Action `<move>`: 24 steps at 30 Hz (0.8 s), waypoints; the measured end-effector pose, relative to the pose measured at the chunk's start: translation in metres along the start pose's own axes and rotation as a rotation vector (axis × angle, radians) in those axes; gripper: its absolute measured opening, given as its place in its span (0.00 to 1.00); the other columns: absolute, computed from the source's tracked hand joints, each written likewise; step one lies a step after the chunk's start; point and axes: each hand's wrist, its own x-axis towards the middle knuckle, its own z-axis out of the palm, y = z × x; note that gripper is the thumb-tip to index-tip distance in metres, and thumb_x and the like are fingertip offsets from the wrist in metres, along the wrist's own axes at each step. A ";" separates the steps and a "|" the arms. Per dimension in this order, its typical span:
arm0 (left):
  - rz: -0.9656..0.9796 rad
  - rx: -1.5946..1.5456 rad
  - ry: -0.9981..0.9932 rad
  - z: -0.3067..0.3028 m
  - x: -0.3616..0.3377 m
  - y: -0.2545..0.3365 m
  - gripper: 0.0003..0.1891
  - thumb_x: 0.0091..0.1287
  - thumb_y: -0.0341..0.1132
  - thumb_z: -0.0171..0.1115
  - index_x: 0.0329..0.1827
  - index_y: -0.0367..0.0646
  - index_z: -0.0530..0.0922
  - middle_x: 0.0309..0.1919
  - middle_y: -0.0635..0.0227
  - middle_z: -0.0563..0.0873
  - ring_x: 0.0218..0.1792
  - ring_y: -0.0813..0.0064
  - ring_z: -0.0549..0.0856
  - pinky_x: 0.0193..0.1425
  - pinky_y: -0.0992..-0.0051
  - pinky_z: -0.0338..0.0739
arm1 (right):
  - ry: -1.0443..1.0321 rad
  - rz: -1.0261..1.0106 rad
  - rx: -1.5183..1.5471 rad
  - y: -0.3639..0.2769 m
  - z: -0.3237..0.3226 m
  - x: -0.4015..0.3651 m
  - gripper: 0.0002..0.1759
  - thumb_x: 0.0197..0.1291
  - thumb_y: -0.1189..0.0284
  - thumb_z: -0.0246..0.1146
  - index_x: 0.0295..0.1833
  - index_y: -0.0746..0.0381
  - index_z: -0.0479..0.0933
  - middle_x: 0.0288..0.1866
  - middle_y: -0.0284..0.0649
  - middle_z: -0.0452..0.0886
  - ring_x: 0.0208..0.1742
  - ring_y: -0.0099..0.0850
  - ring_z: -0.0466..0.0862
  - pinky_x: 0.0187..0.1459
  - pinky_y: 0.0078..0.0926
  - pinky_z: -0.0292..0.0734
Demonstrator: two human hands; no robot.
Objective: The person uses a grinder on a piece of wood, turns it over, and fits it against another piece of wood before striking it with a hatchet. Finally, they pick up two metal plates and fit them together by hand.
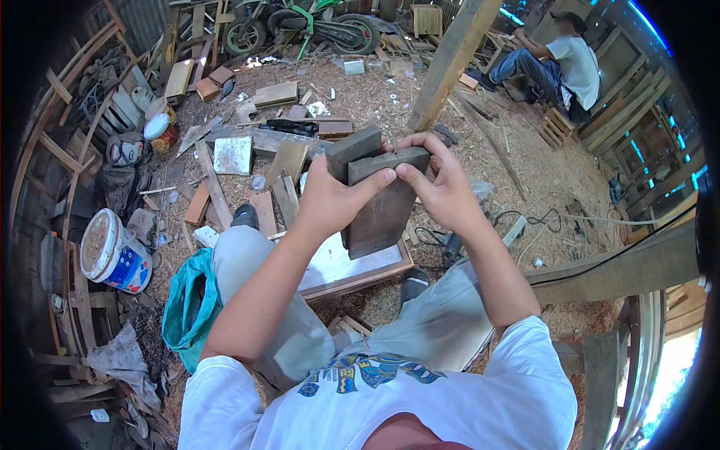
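Two dark, flat wooden boards are held up in front of my chest, one overlapping the other. The front board [384, 214] faces me, while the rear board [354, 148] sticks out higher at the left. My left hand [335, 189] is closed around the left edges, its thumb pressed on the front board near the top. On the other side, my right hand [444, 182] grips the front board's upper right corner between thumb and fingers. Most of my left fingers are hidden behind the boards. Below them, a shallow wooden frame with a white panel [349, 264] lies between my legs.
A wooden post [454, 64] rises ahead, and a beam [622, 262] crosses at right. A white bucket [116, 251] and a teal sack [191, 304] are at left. Scrap boards litter the shavings-covered ground. Another person [559, 64] sits at the far right; a motorbike [307, 30] stands behind.
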 end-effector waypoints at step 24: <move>-0.261 -0.209 0.030 0.005 -0.005 -0.001 0.22 0.66 0.39 0.80 0.59 0.37 0.85 0.51 0.65 0.91 0.49 0.75 0.89 0.56 0.71 0.83 | 0.115 0.131 0.191 0.002 -0.004 0.000 0.17 0.70 0.75 0.70 0.60 0.65 0.77 0.50 0.37 0.84 0.53 0.25 0.83 0.57 0.26 0.78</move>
